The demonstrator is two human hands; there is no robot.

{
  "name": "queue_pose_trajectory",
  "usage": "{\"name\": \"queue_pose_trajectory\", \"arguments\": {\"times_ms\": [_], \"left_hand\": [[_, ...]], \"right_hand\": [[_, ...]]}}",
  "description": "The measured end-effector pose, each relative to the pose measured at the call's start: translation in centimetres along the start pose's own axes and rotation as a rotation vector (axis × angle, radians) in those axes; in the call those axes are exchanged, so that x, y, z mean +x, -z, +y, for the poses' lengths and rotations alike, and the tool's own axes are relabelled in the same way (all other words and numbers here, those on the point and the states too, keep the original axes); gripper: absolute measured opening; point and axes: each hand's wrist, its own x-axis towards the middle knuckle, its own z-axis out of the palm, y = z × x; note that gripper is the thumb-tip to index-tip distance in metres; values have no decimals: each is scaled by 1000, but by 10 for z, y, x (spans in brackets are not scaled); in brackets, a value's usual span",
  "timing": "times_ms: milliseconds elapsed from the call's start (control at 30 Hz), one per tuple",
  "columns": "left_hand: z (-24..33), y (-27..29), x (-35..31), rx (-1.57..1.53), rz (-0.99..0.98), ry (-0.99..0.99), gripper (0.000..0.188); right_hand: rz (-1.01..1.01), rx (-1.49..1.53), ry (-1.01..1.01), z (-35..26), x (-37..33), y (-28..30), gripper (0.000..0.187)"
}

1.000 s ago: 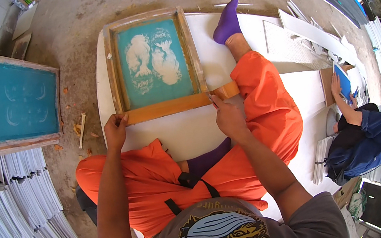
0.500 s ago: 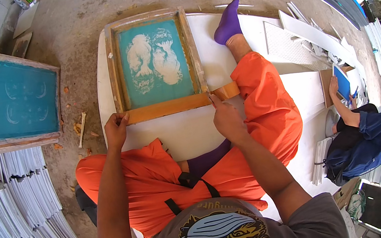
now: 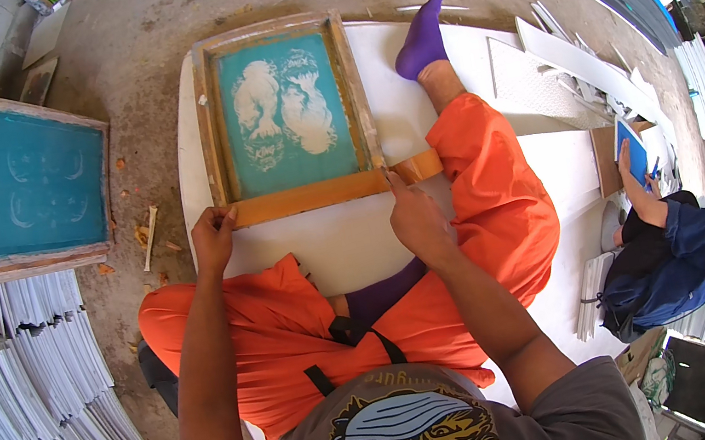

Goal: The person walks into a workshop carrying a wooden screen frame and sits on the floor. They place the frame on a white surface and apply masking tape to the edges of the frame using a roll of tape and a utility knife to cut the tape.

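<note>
A wooden-framed printing screen (image 3: 294, 174) with teal mesh and two pale figures lies on a white board in front of me. A strip of brown tape (image 3: 311, 197) runs along its near edge. At the strip's left end my left hand (image 3: 214, 238) is closed, pinching the tape between thumb and fingers. My right hand (image 3: 419, 216) is closed at the frame's near right corner, its fingertips against the tape around a small thing too hidden to name. Beyond it, the tape's loose end (image 3: 420, 168) sticks out toward my right leg.
A second teal screen (image 3: 38, 179) leans on stacks of white sheets (image 3: 32, 367) at left. White offcuts (image 3: 598, 72) lie at the right, where a co-worker (image 3: 676, 259) sits holding a blue flat thing (image 3: 633, 150). My purple-socked foot (image 3: 422, 42) rests beside the frame.
My right hand has shifted slightly left and up at the frame's corner, with the tape's loose end now flatter beside it. The left hand stays put. The co-worker's hand has moved slightly.
</note>
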Motion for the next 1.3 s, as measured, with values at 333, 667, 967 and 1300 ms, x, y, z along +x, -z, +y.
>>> {"name": "queue_pose_trajectory", "arguments": {"times_ms": [333,667,967,1300], "left_hand": [[10,0,0,78,23,16,20],[4,1,2,19,1,52,21],[4,4,1,-59,-34,103,22],[7,3,0,-132,-56,143,22]], "right_hand": [[-43,-106,-17,-6,2,2,61],[-45,-112,3,3,-14,0,64],[446,95,200,42,50,22,22],[118,678,-15,75,230,10,29]]}}
